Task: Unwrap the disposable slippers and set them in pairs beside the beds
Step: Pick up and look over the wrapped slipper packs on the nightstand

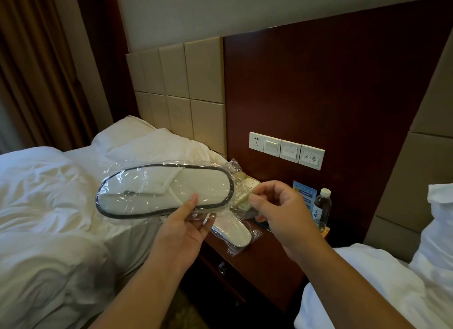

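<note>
While the left hand (182, 233) grips a wrapped slipper pack (164, 190) from below, thumb pressed on its near edge, the right hand (282, 214) pinches the clear wrap (232, 168) at the pack's right end with curled fingers. Both are raised between the two beds, above the nightstand (264, 260). A second wrapped pack (232, 233) lies on the nightstand, just behind the left hand. Farther back stand a phone (245, 193) and a water bottle (322, 209). White bedding (49, 193) lies at the left, switches (286, 150) on the dark wall panel beyond.
</note>
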Action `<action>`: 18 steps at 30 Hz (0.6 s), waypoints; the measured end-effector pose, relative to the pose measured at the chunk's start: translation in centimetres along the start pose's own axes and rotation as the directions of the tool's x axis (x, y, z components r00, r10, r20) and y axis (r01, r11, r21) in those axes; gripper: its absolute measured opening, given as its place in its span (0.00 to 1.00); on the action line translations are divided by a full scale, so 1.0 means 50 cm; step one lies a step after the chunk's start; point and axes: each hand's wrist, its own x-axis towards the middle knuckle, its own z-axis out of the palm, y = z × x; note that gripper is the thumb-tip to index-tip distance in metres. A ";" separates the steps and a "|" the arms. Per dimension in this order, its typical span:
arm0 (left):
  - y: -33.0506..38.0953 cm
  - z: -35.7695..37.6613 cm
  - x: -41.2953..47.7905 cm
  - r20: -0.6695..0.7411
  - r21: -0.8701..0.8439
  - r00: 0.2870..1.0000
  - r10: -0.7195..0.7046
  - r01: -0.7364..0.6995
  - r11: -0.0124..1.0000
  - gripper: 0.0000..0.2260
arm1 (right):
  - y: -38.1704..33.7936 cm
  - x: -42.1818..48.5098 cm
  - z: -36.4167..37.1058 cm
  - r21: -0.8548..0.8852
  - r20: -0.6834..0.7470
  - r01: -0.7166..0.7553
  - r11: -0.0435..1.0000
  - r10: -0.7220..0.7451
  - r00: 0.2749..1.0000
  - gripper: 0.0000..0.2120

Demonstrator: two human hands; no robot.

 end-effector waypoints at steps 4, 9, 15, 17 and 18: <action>0.009 -0.007 -0.001 0.023 0.038 1.000 0.015 -0.016 0.999 0.05 | -0.011 0.001 0.004 -0.128 0.088 0.006 0.992 0.005 0.996 0.09; 0.013 -0.019 -0.002 0.018 0.059 1.000 0.020 -0.021 0.998 0.03 | -0.020 0.007 0.010 -0.330 0.045 0.129 0.935 -0.121 0.992 0.07; 0.017 -0.036 0.001 0.039 0.081 0.999 0.010 -0.013 0.997 0.05 | -0.013 0.002 0.011 -0.477 0.111 0.191 0.858 -0.158 0.981 0.07; 0.017 -0.038 0.002 0.038 0.089 0.999 0.008 -0.011 0.996 0.04 | -0.012 0.003 0.014 -0.463 0.073 0.205 0.863 -0.194 0.978 0.06; 0.018 -0.039 0.003 0.032 0.084 0.999 0.007 -0.009 0.996 0.04 | -0.012 0.004 0.014 -0.433 0.059 0.201 0.879 -0.195 0.979 0.06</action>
